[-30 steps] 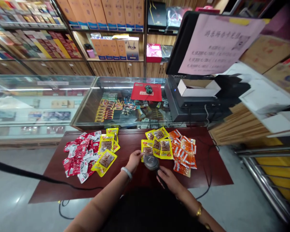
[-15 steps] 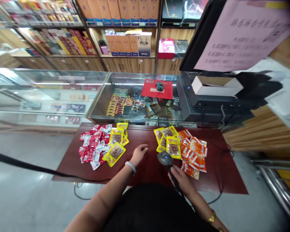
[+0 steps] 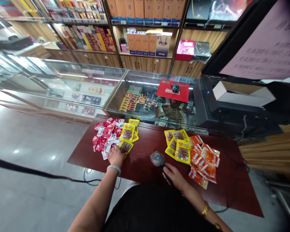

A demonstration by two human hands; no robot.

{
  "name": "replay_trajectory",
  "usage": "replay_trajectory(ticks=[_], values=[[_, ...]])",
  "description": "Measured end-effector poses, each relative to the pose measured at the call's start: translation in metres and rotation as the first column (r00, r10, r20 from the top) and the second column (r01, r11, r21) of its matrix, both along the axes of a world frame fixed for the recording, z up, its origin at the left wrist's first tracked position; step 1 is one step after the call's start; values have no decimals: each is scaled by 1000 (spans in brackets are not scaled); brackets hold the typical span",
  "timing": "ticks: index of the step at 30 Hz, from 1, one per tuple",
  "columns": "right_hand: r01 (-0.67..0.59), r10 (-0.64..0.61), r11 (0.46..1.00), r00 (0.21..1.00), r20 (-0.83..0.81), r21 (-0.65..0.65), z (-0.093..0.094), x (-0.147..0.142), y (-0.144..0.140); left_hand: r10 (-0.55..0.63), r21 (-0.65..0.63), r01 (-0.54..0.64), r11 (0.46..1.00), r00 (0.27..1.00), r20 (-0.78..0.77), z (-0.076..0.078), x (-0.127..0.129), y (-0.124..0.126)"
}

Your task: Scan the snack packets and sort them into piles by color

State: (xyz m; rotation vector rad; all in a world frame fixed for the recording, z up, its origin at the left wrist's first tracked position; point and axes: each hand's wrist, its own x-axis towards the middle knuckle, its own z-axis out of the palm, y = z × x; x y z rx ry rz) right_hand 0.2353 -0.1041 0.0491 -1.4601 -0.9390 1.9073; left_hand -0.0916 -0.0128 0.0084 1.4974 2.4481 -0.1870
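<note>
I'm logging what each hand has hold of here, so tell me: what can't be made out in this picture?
- Head view: whether the left hand grips the yellow packet or only rests on the pile; its fingers cover the contact.
- Handle of the scanner: hidden under the right hand.
- Print on the red packets and orange packets: too small.
- Pink notice: blurred, cut off by the right edge.

Shop: glass display counters, stocked shelves
</note>
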Motion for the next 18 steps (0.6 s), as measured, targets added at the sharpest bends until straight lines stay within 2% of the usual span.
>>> replay_trajectory(ticks=[2, 4, 6, 8, 10, 15, 17, 18], values=[[4, -4, 1000, 1000, 2, -11, 4, 1, 0, -18, -60, 27, 998, 990, 142, -5, 3, -1], [14, -14, 1000, 1000, -4, -15, 8, 2, 0, -12, -88, 47, 995, 932, 362, -14, 13, -1], [27, -27, 1000, 1000, -12, -15, 12, 4, 0, 4, -62, 38, 997, 817, 577, -25, 31, -1], [48, -49, 999, 999, -22, -16, 14, 6, -1, 5, -27, 21, 999, 695, 719, -36, 53, -1], [89, -89, 996, 995, -36, -18, 16, 9, -1, -9, -9, 25, 1000, 642, 767, -43, 76, 0], [176, -177, 984, 983, -49, -25, 16, 22, -7, -70, -15, 120, 993, 671, 738, -48, 118, 2], [204, -205, 979, 978, -44, -24, 15, 28, -12, -43, -40, 118, 992, 629, 776, -50, 130, 0], [217, -217, 976, 975, -40, -24, 14, 31, -15, -9, -63, 105, 993, 576, 817, -51, 137, -2]])
